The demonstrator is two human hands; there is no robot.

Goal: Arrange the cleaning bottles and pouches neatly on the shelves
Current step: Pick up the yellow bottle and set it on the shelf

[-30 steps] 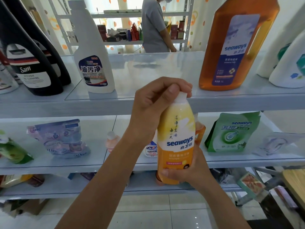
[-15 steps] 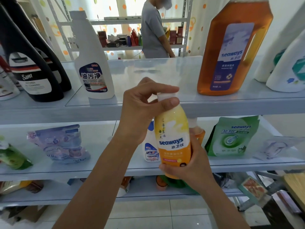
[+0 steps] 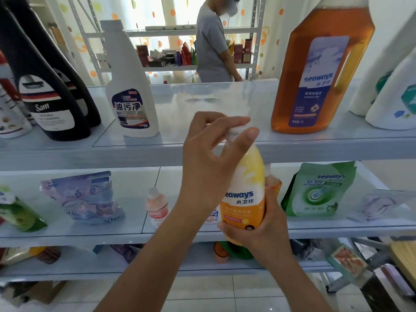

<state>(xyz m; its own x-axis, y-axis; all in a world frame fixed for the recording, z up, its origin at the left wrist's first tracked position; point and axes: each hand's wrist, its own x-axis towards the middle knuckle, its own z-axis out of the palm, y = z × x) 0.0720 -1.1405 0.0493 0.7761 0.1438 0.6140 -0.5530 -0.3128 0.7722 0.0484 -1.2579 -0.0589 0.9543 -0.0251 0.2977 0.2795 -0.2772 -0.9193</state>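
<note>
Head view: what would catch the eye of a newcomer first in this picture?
The yellow-and-orange seaways bottle held up in the centre: the right hand grips its base and the left hand pinches its white cap. Next, the big amber seaways disinfectant bottle standing at the right of the top shelf, and the black Sam kitchen-cleaning bottles at its left.

left grip [image 3: 209, 161]: raised, thumb and fingertips pinching | right grip [image 3: 258, 233]: lower, fingers wrapped, cupping from beneath
</note>
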